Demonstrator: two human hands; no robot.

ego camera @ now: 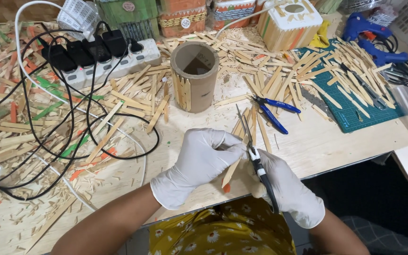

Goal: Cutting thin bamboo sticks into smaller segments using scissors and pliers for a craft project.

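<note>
**Gloved hands, a stick and pliers**

Low in the frame's centre, the left hand (pixel 199 160), in a white glove, pinches a pale wooden stick (pixel 231 172) between closed fingers. The stick is flat and slim, slanting down to an orange-tinted tip. The right hand (pixel 286 189), also gloved, is wrapped around black-handled pliers (pixel 253 151), whose thin jaws point toward upper centre. Above stands a cardboard tube (pixel 195 75) partly clad in sticks, among loose sticks on the table (pixel 317 141).

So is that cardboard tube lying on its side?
No, the tube stands upright on the table, its open end facing up, with wooden sticks stuck along its side.
</note>
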